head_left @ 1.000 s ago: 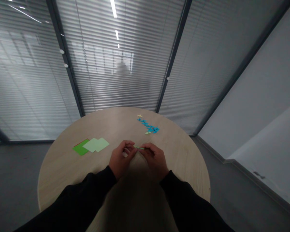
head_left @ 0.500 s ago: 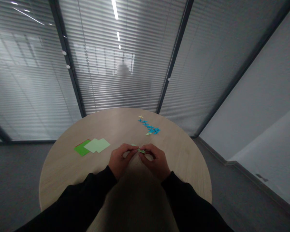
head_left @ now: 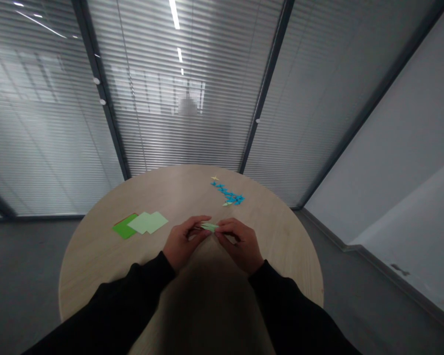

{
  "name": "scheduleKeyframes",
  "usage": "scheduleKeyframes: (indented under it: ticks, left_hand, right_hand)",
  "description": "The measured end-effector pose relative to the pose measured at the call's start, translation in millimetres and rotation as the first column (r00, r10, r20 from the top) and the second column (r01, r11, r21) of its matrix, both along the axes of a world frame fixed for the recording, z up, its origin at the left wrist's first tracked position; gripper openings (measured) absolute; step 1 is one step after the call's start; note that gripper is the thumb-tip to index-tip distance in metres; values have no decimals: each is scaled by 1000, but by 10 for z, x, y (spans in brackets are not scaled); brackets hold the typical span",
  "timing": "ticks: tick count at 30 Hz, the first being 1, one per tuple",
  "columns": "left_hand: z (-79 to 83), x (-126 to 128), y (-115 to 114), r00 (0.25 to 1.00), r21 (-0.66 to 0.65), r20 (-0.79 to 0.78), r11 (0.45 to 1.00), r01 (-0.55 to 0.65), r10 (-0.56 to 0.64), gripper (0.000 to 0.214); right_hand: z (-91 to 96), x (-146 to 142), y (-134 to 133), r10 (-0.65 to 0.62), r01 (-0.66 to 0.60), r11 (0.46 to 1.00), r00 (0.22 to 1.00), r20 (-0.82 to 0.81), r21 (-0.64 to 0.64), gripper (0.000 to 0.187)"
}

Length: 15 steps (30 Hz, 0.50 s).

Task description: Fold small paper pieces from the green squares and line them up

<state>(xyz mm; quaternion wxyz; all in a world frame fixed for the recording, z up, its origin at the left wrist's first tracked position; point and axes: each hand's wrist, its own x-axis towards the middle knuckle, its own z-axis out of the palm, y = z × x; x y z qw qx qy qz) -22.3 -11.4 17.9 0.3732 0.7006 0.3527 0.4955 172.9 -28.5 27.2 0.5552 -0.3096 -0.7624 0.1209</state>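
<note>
Both of my hands are raised just above a round light-wood table [head_left: 96,266], near its edge closest to me. Between them is a narrow folded piece of pale green paper [head_left: 209,227]. My left hand [head_left: 185,240] pinches its left end between fingers and thumb. My right hand [head_left: 240,245] grips its right end, and the fingers hide part of the paper. Both sleeves are black.
On the table, a dark green paper square [head_left: 124,228] lies left of my hands, partly under pale green squares [head_left: 148,222]. Farther off lie a cluster of small blue origami pieces [head_left: 227,193] and a small yellow one [head_left: 215,178]. Glass partitions with blinds stand behind the table.
The pale green paper has turned to lie more level between my fingertips. My hands have shifted slightly, and the view has tilted a little.
</note>
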Motion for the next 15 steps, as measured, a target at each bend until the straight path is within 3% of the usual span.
scheduleKeyframes:
  ticks: [3,9,15]
  left_hand:
    - [19,6,-13,1000,-17,-14,1000,4,-4,21]
    - [-20,36,-18,988,-158,143,984,79,-57,27]
    - [-20,38,-28,986,-168,164,986,22,6,25]
  right_hand:
    - [3,3,-9,-4,4,999,1000,-1,-34,7]
    - [13,2,5,7,-7,999,1000,6,-49,7]
    - [-45,-24,10,-37,23,986,996,-77,-165,8]
